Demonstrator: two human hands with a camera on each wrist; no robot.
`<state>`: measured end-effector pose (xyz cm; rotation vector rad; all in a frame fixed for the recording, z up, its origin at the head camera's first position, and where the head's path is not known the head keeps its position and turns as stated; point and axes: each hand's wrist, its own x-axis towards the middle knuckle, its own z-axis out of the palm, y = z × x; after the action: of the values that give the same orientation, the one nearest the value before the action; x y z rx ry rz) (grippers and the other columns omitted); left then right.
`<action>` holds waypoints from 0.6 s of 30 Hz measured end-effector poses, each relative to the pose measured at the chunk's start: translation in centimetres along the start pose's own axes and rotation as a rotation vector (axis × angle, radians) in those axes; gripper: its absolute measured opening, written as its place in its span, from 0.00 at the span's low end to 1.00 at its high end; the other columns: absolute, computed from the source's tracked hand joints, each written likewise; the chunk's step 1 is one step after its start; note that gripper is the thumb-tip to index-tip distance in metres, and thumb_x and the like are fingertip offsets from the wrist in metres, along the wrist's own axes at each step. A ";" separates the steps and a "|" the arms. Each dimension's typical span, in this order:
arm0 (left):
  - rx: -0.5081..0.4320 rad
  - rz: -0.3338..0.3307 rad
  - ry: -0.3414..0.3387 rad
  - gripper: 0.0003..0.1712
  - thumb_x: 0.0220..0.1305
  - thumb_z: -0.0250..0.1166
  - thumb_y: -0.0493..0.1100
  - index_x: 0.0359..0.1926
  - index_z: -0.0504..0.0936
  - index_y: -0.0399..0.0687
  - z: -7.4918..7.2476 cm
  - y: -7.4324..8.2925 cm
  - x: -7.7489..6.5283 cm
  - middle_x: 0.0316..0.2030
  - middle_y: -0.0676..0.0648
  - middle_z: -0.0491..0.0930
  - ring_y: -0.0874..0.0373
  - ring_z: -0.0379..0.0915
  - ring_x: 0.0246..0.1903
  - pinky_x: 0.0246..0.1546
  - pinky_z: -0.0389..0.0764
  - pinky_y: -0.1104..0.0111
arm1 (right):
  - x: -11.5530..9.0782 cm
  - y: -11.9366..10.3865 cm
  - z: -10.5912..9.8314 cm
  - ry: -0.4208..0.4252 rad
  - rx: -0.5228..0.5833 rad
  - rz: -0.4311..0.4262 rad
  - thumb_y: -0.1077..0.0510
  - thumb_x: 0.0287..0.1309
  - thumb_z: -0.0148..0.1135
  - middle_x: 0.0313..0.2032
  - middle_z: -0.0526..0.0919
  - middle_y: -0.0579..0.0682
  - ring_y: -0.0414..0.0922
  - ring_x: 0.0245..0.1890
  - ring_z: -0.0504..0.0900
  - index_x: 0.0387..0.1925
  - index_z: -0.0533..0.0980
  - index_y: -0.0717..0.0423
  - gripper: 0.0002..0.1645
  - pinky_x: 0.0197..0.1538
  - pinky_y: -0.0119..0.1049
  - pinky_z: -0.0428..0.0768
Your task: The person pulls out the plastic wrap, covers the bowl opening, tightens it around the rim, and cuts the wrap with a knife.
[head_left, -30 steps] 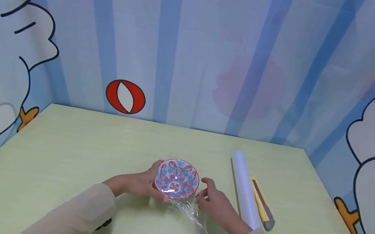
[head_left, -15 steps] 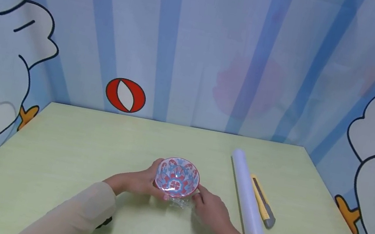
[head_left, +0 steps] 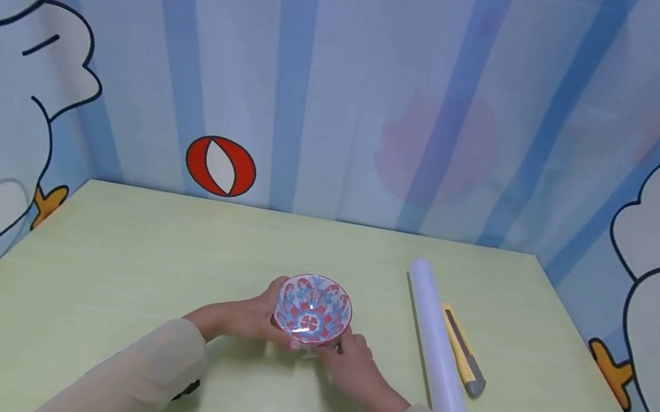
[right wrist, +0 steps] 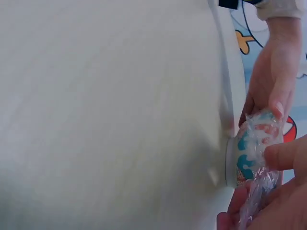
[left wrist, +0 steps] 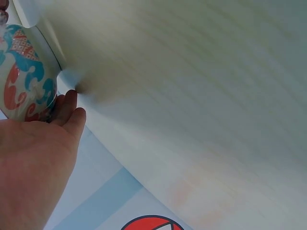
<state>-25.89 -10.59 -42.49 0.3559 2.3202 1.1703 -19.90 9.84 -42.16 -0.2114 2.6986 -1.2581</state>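
Note:
A small bowl (head_left: 312,308) with a red and blue pattern is held above the table, its mouth tipped toward the head camera. My left hand (head_left: 247,317) grips its left side, thumb near the front rim and fingers round the outer wall. Clear cling film (right wrist: 259,191) shows crumpled along the bowl's outside in the right wrist view. At the bowl's lower right, my right hand (head_left: 361,368) pinches the film against the wall, its thumb (right wrist: 280,157) on the side and fingers curled below. In the left wrist view the patterned wall (left wrist: 29,79) rests on the left fingers.
Right of the hands, a long pale roll (head_left: 440,351) lies on the light green table (head_left: 164,243). Beside it lies a yellow and grey utility knife (head_left: 463,351). A blue striped cartoon backdrop (head_left: 337,89) rises behind the table and along both sides.
My right hand has moved left and in under the bowl's right edge. The loose film that trailed toward the front right is now gathered against the bowl. My left hand keeps its hold.

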 end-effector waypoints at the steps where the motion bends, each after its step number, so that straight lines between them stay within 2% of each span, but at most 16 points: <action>1: -0.001 -0.004 0.000 0.68 0.41 0.72 0.62 0.70 0.32 0.55 0.0 0.0 0.0 0.70 0.47 0.45 0.49 0.45 0.68 0.65 0.55 0.46 | 0.2 0.0 -0.1 -0.008 0.026 0.013 0.56 0.58 0.55 0.45 0.75 0.65 0.49 0.38 0.72 0.60 0.64 0.66 0.30 0.41 0.42 0.74; 4: -0.006 -0.009 0.003 0.68 0.41 0.72 0.62 0.70 0.32 0.55 0.1 0.0 0.1 0.69 0.48 0.45 0.49 0.46 0.67 0.65 0.56 0.46 | 0.6 0.1 -0.5 -0.033 0.110 0.068 0.59 0.58 0.53 0.44 0.79 0.61 0.47 0.34 0.75 0.55 0.70 0.66 0.24 0.39 0.39 0.76; 6: -0.005 -0.014 0.005 0.69 0.41 0.72 0.62 0.70 0.32 0.55 0.0 0.0 0.0 0.70 0.47 0.45 0.49 0.46 0.67 0.65 0.56 0.46 | 1.0 0.1 -0.6 -0.049 0.126 0.094 0.59 0.59 0.51 0.36 0.80 0.57 0.45 0.30 0.75 0.49 0.74 0.67 0.20 0.35 0.37 0.76; 8: -0.004 -0.014 0.007 0.69 0.40 0.72 0.62 0.70 0.32 0.55 0.0 0.0 0.0 0.69 0.47 0.45 0.49 0.46 0.67 0.65 0.56 0.46 | 1.3 0.2 -0.9 -0.076 0.144 0.103 0.60 0.58 0.51 0.26 0.76 0.52 0.41 0.23 0.70 0.43 0.76 0.66 0.16 0.26 0.31 0.70; 11: 0.001 -0.019 0.012 0.69 0.40 0.72 0.62 0.70 0.32 0.56 -0.1 0.0 -0.1 0.69 0.48 0.46 0.49 0.47 0.67 0.65 0.56 0.46 | 2.0 0.6 -1.7 -0.134 0.138 0.139 0.57 0.56 0.55 0.16 0.68 0.46 0.39 0.16 0.63 0.37 0.79 0.62 0.12 0.20 0.29 0.63; 12: 0.000 -0.019 0.012 0.69 0.40 0.72 0.62 0.70 0.33 0.56 -0.1 0.1 -0.1 0.69 0.48 0.46 0.49 0.47 0.67 0.65 0.57 0.46 | 2.3 0.8 -1.9 -0.148 0.134 0.156 0.56 0.55 0.57 0.16 0.68 0.45 0.39 0.15 0.61 0.36 0.80 0.60 0.12 0.20 0.29 0.62; 15: 0.001 -0.009 0.006 0.68 0.41 0.72 0.61 0.70 0.33 0.55 -0.1 0.1 -0.1 0.68 0.48 0.47 0.50 0.48 0.67 0.64 0.58 0.47 | 2.7 1.2 -2.8 -0.163 0.073 0.167 0.53 0.49 0.64 0.23 0.78 0.44 0.38 0.22 0.69 0.37 0.82 0.56 0.14 0.28 0.32 0.70; 18: -0.001 0.002 0.000 0.67 0.41 0.73 0.60 0.70 0.34 0.54 -0.1 0.3 -0.1 0.68 0.48 0.48 0.50 0.48 0.66 0.64 0.58 0.48 | 3.0 1.3 -3.4 -0.169 0.018 0.153 0.53 0.46 0.66 0.39 0.83 0.45 0.40 0.36 0.75 0.40 0.82 0.53 0.17 0.42 0.37 0.73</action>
<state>-25.82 -10.56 -42.15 0.3580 2.3197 1.1718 -23.54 12.58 -41.23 -0.1017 2.5074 -1.1646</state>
